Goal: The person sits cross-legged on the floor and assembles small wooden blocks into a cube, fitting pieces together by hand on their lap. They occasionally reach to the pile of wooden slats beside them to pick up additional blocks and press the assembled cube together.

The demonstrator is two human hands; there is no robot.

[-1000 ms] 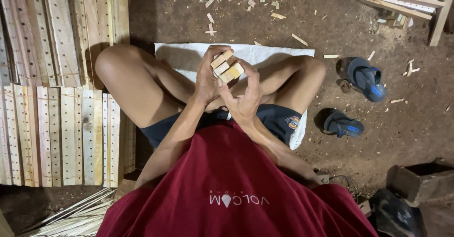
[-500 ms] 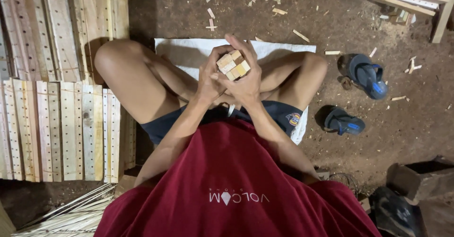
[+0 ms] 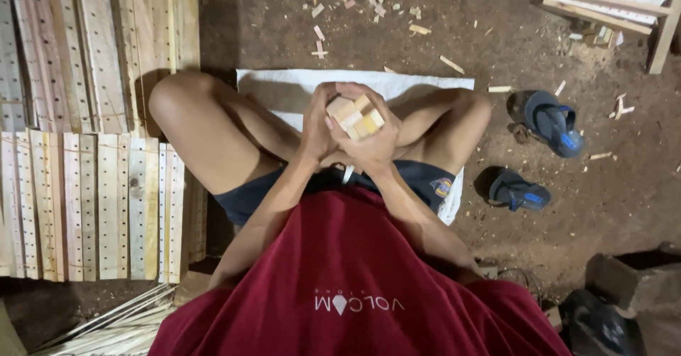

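Observation:
I sit cross-legged on a white cloth [image 3: 277, 90] on a dirt floor. Both hands meet in front of my knees around a small bundle of pale wooden blocks [image 3: 355, 116]. My left hand [image 3: 318, 125] cups the bundle from the left side. My right hand [image 3: 376, 139] wraps it from the right and below, with fingers curled over its top edge. The blocks are stacked tight together, and their undersides are hidden by my palms.
Perforated wooden slats [image 3: 85, 207] lie in rows on my left, with thin sticks [image 3: 106, 324] near my hip. Two blue sandals [image 3: 553, 123] [image 3: 521, 191] rest on the dirt at right. Wood scraps [image 3: 355, 1] litter the far floor. Timber frames [image 3: 610, 1] stand top right.
Both hands have closed in more tightly round the wooden blocks and the bundle has turned slightly between them. My legs have stayed put.

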